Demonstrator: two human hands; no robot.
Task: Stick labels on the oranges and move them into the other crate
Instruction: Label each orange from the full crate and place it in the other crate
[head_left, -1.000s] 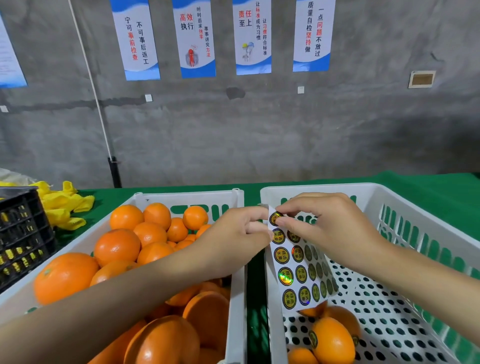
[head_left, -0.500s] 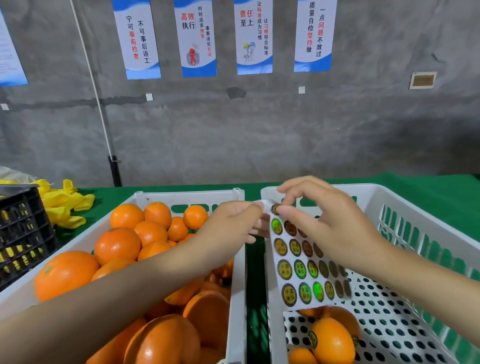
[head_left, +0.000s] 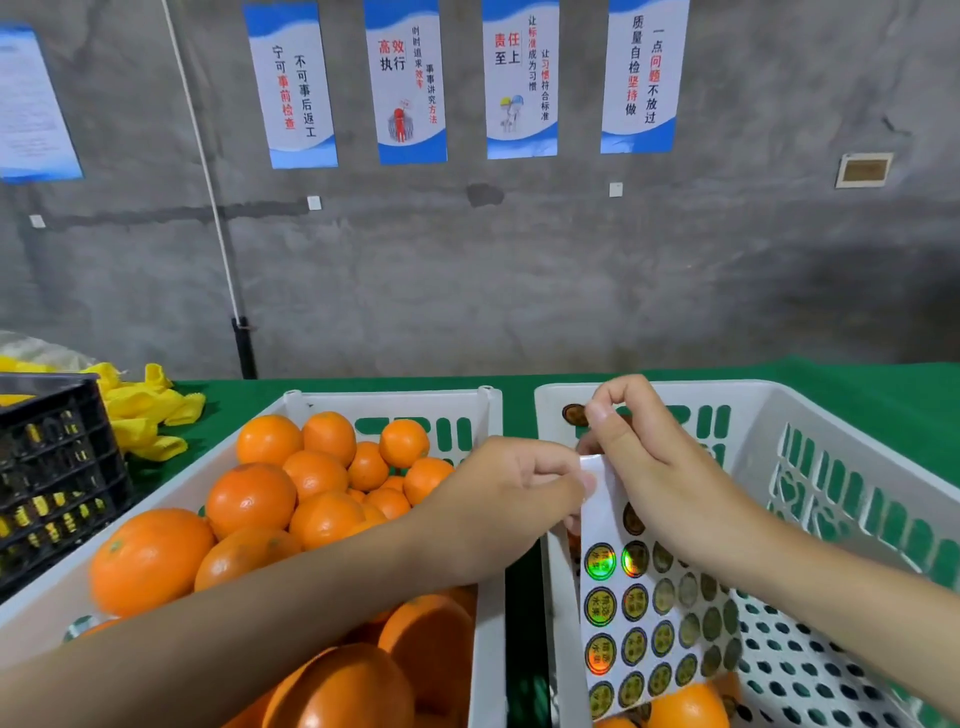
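White plastic makes up two slotted crates side by side on a green cloth (head_left: 857, 384) that covers the table. The left crate (head_left: 156, 514) is heaped with oranges (head_left: 249, 499): at least a dozen show, and more are hidden under the left forearm. The right crate (head_left: 831, 415) holds two oranges that show in part at its near edge, one of them (head_left: 685, 706) just below the label sheet (head_left: 649, 618).

That one glossy white sheet hangs over the right crate's left side. It carries rows of round gold-and-black labels that flash green and red; the right hand covers some, so no exact count. The left hand (head_left: 498, 499) pinches the sheet's top corner between thumb and fingers. The right hand (head_left: 670, 478) pinches one loose label (head_left: 574, 414) at thumb and forefinger tips, clear of the sheet, by the right crate's far left corner.

At the table's left edge stand one black crate (head_left: 52, 467) and a yellow heap (head_left: 145, 410). Five posters (head_left: 405, 78) hang on the grey wall.
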